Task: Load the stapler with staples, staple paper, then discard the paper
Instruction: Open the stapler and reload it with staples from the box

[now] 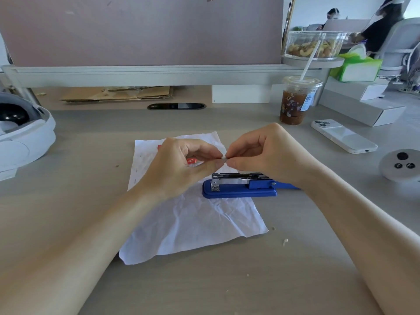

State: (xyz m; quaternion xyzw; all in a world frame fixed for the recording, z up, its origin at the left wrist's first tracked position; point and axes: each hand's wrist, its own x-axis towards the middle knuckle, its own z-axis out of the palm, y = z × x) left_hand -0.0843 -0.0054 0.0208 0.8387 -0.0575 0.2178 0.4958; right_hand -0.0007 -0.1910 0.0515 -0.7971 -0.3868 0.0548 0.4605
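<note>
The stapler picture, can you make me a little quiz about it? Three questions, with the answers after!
1. True or false: the blue stapler is lying open on the crumpled paper.
2. What do the left hand and right hand pinch between them? A) a small strip of staples B) a pen C) a coin
3. What drink stands behind the hands, to the right?

Key: 1 true. 2 A. 3 the iced coffee cup with a straw.
</note>
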